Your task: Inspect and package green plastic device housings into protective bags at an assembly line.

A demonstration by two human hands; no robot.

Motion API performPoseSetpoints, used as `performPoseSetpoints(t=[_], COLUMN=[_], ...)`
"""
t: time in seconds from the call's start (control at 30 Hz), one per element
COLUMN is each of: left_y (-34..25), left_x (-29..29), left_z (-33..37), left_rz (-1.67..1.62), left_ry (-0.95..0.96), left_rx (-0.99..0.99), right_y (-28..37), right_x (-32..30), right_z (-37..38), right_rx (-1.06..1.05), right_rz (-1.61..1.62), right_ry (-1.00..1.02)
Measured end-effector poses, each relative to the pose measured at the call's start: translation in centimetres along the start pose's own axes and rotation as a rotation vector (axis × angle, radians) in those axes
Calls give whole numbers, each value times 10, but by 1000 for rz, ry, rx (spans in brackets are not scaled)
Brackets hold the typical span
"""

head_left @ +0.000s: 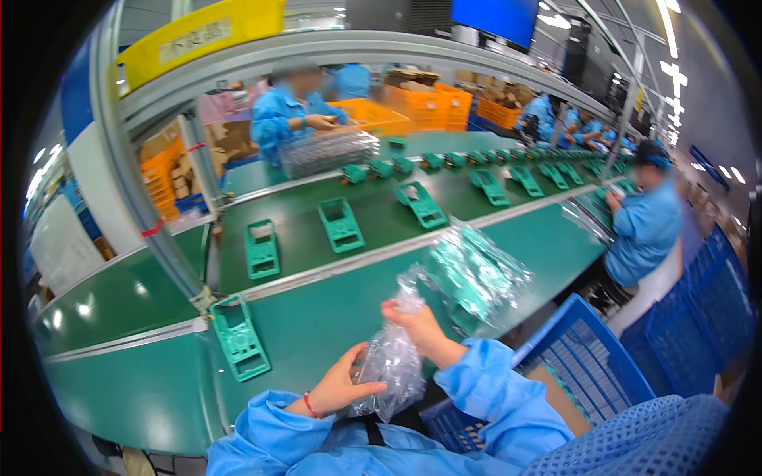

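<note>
A crumpled clear plastic bag (pixel 394 366) hangs over the near edge of the green bench, close to my body. My right hand (pixel 421 327) grips its gathered upper part in closed fingers. Lower down, my left hand (pixel 340 384) holds the bag's side, thumb across the front and the other fingers partly hidden. I cannot make out anything inside it. Just beyond my right hand lies a clear bag packed with green plastic parts (pixel 472 274). To the left of my hands, a single green plastic housing (pixel 239 337) rests on the bench.
Green housings (pixel 341 225) and smaller green parts (pixel 381 168) line the conveyor belt (pixel 302 258). Blue crates (pixel 583 349) stand at my right. A co-worker (pixel 647 214) sits further right; another person (pixel 290 119) stands across the belt beside a stack of clear packaging (pixel 329 152). A metal post (pixel 147 182) rises at left.
</note>
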State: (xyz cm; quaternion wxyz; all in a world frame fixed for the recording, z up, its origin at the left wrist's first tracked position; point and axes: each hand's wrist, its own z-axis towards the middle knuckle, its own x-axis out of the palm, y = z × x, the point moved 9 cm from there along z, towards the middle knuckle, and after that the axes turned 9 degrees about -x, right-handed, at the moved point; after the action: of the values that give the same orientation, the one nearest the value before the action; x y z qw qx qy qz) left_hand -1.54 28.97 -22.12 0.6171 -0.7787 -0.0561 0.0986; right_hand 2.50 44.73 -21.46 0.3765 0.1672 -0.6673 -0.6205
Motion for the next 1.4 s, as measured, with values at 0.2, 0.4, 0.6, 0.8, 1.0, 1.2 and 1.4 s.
performPoseSetpoints(t=[0.2,0.4,0.6,0.8,1.0,1.2,1.4], left_y=[15,-15,-51,-2,15,24,-19], left_x=[11,36,68,43,28,-18,-72], left_z=[18,19,11,15,2,-4,-21], left_rz=[-508,-484,-361,-295,-284,-213,-92], left_ry=[-94,-26,249,67,26,-191,-567], left_rx=[69,151,246,0,-14,77,514], right_y=[23,57,168,127,114,130,138], right_x=[29,28,-32,-89,-116,-116,-57], right_z=[-20,-50,-86,-79,-63,-74,-75], right_rx=[-142,-245,-829,-294,-391,-445,-634], right_rz=[50,-357,-972,-1882,-1878,-1762,-1546], right_ry=[186,380,40,-213,-267,-357,-177])
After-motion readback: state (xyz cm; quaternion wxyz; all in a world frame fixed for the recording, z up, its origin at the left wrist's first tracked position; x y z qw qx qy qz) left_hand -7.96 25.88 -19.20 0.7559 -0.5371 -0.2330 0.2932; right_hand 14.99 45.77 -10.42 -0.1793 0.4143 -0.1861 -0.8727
